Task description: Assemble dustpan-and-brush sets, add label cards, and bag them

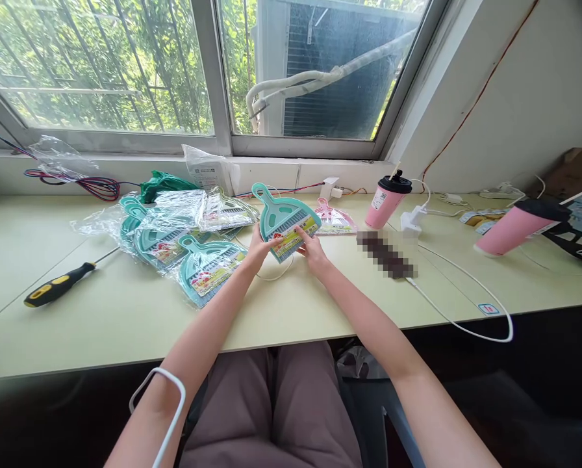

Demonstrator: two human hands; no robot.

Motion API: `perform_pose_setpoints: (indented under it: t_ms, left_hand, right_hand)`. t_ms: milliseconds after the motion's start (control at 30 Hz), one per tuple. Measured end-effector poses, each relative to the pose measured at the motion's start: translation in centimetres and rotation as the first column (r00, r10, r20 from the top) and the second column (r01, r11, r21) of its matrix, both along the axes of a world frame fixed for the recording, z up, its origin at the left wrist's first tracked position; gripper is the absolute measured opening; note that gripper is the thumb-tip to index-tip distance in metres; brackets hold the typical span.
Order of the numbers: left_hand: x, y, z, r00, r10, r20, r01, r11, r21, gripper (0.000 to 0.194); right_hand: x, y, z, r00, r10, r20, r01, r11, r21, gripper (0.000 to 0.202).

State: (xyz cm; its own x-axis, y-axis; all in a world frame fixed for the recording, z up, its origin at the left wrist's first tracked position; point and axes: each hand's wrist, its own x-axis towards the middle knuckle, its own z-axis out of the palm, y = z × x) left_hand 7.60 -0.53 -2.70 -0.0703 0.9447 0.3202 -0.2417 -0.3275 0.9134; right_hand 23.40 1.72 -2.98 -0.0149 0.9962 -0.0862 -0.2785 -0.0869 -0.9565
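A teal dustpan and brush set (290, 221) with a yellow label is held up over the table, its looped handle pointing up and to the left. My left hand (260, 249) grips its lower left edge, while my right hand (313, 252) holds the lower right, fingers on the label. Just left of my hands lies another teal set (208, 270) in clear wrap. Behind it is a pile of wrapped teal sets (162, 231). A pink set (336, 220) lies to the right, partly behind the held one.
A screwdriver (60, 285) lies at the left. Green plastic (167, 186) and coiled wires (99, 186) sit by the window. On the right are an upright pink cup (386, 203), a tilted pink cup (518, 229), a blurred-out dark object (387, 255) and a white cable (466, 325).
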Motion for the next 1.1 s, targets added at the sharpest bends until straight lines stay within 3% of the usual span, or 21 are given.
perform_pose_setpoints:
  t_ms: [200,533,1100]
  left_hand:
    - [-0.02,-0.26,0.45,0.999,0.016,0.047,-0.015,1.000,-0.002,0.078]
    - [0.26,-0.33,0.08,0.999,-0.030,0.046,0.031,0.999,-0.024,0.081]
    - [0.25,-0.21,-0.06,0.998,-0.014,0.059,0.014,1.000,-0.011,0.085]
  right_hand:
    - [0.07,-0.18,0.48,0.990,0.108,-0.087,-0.099,0.990,0.096,0.039]
    - [0.24,-0.08,0.35,0.991,0.012,-0.134,-0.013,1.000,-0.006,0.033]
    - [0.32,0.00,0.25,0.982,-0.012,-0.186,0.012,1.000,0.002,0.024]
